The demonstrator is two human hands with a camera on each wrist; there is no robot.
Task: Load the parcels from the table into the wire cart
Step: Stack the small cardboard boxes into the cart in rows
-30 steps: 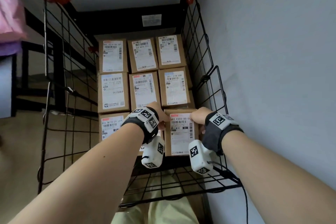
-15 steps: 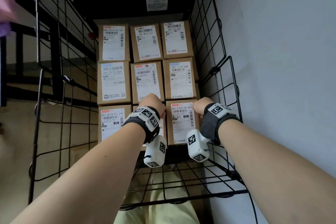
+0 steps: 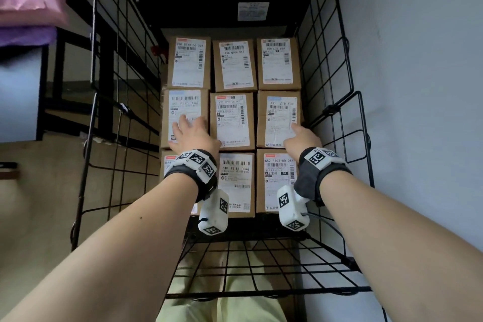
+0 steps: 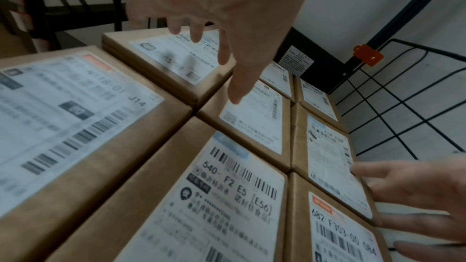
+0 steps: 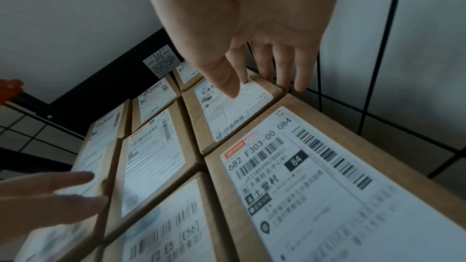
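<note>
Parcels: nine brown cardboard boxes (image 3: 232, 120) with white paper labels, packed three by three in the black wire cart (image 3: 337, 112).
Left hand (image 3: 192, 133): grip released, fingers spread.
Right hand (image 3: 300, 138): grip released, fingertips hidden past box edge.
Labels: blurred in wrist views.

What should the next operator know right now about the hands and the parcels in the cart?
Left hand: open, holds nothing, over the middle-row left parcel.
Right hand: open, holds nothing, fingers at the right edge of the middle-row right parcel.
Wire cart: nine parcels show on top, three rows of three, labels up.
Left: the table is out of view; check it for parcels.
</note>
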